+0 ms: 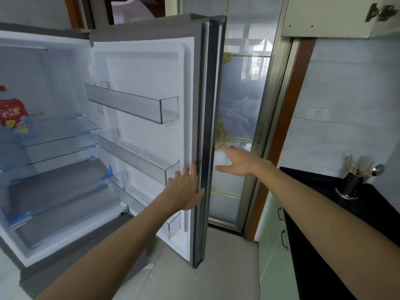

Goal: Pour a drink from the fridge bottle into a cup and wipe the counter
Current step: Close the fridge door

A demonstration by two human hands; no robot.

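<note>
The fridge stands open, its door (151,68) swung wide to the right. My left hand (185,189) grips the door's free edge, thumb on the outer side. Just past that edge my right hand (236,160) hovers with fingers spread, holding nothing. A bottle with a red label (14,114) stands on a glass shelf at the far left inside the fridge, partly cut off by the frame. The black counter (337,213) lies at the right. No cup or cloth is in view.
The door's clear bins (134,105) hold nothing. A frosted glass sliding door (242,105) stands behind the fridge door. A metal utensil holder (351,185) sits on the counter near the wall. White cabinet fronts with handles (283,234) are below. A wall cabinet (329,16) hangs at top right.
</note>
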